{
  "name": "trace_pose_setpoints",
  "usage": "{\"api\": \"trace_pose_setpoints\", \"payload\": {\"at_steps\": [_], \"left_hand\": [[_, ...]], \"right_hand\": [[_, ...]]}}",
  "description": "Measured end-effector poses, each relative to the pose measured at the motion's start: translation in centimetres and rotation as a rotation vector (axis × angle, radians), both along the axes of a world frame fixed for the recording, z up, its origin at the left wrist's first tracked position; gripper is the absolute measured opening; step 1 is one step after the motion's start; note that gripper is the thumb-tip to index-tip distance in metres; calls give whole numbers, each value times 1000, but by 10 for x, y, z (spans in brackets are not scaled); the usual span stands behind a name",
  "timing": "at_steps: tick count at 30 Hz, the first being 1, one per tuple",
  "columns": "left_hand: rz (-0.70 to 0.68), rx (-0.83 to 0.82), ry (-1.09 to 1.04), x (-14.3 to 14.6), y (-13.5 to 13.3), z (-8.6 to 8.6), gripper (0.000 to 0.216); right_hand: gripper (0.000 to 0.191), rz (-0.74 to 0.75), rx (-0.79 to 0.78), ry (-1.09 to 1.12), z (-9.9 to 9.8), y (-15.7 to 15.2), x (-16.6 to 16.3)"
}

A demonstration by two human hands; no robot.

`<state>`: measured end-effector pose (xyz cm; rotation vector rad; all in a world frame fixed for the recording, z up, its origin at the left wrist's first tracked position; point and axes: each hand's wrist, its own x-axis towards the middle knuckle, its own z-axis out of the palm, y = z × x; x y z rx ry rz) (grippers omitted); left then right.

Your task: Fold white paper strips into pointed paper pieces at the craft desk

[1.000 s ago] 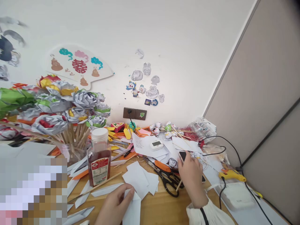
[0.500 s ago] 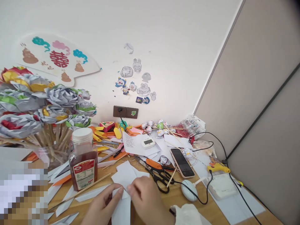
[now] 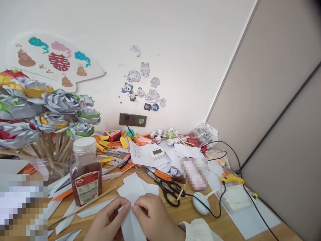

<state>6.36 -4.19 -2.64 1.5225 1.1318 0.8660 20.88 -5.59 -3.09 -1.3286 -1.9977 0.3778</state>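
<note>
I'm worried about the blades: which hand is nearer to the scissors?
Right. The right hand sits on the white paper just below-left of the scissors; the left hand is further left, beyond the right hand.

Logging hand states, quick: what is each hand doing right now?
Left hand: pinching the white paper.
Right hand: pinching the same white paper.

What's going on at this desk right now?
A person is folding a white paper sheet at the near edge of the wooden desk. The left hand and right hand pinch it together at the fold. Scissors lie just behind, a sauce bottle stands to the left.
</note>
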Motion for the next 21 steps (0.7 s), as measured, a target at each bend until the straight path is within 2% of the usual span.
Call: {"api": "trace_pose_setpoints", "payload": {"at_steps": [5, 11, 17, 21], "left_hand": [[27, -2, 23, 0, 1, 2, 23], [-11, 56, 64, 1, 0, 8, 23], [-2, 226, 249, 1, -4, 12, 23], [-16, 284, 373, 2, -6, 12, 25]], "right_hand": [[17, 26, -54, 58, 3, -1, 1], [17, 26, 72, -115, 0, 1, 2], [9, -76, 128, -139, 2, 0, 5], [11, -27, 258, -239, 3, 0, 6]]}}
